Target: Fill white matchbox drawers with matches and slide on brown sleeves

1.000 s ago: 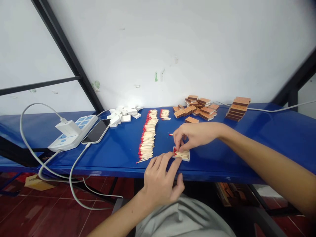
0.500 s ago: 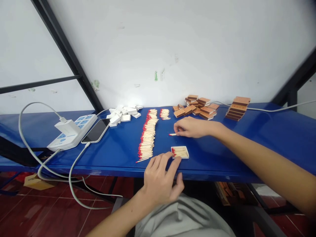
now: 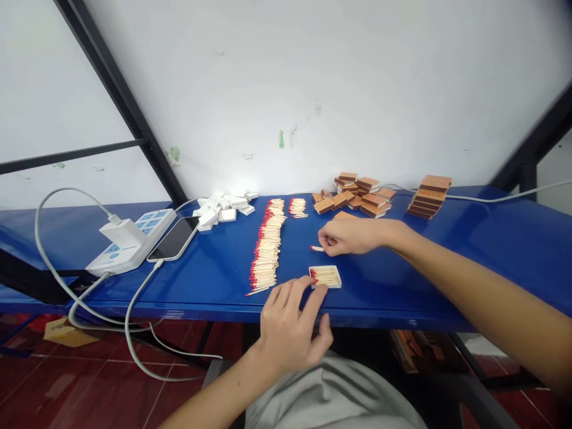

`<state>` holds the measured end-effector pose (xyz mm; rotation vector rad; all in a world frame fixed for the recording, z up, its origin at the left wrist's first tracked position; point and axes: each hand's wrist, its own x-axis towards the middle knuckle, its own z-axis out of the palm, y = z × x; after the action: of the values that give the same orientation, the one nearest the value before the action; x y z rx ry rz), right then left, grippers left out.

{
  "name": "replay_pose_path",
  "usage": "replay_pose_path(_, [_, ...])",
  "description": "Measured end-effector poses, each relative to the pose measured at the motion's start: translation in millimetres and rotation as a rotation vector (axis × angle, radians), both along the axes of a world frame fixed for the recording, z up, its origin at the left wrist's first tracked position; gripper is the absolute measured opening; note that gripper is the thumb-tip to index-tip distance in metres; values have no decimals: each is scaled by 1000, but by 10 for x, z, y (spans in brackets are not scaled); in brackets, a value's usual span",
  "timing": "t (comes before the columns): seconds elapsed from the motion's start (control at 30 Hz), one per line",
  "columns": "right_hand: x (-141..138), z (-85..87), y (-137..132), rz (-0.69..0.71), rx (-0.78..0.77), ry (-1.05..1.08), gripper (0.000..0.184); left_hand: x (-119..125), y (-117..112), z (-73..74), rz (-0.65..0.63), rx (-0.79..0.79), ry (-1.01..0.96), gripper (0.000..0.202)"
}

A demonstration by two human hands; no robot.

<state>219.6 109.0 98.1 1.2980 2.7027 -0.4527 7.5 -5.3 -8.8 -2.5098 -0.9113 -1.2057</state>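
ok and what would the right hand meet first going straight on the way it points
Beyond the match in its grip, the right hand would probably meet the long row of matches, though its height is hard to judge.

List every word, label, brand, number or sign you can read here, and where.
No text can be read.
Power strip: blue markings, too small to read.
Stack of brown boxes: small dark marks, unreadable.
Yellowish carton on the floor: dark mark, too blurred.
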Motion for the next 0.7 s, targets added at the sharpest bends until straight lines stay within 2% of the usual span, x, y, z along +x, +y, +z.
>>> replay_pose_path(0.23, [-68,194,-164,67,-342,72,19,-7,8,-7,1,3,13,40])
replay_pose_path(0.4, [-135,215,-205,69,-332,61,25,-8,19,-15,0,0,18,40])
replay_pose_path(0.6, [-81,193,-143,33,-315,114,33,-7,21,-28,-7,0,15,41])
replay_pose_path(0.7, [-55,166,-103,34,-382,114,41,-6,15,-34,-4,9,6,41])
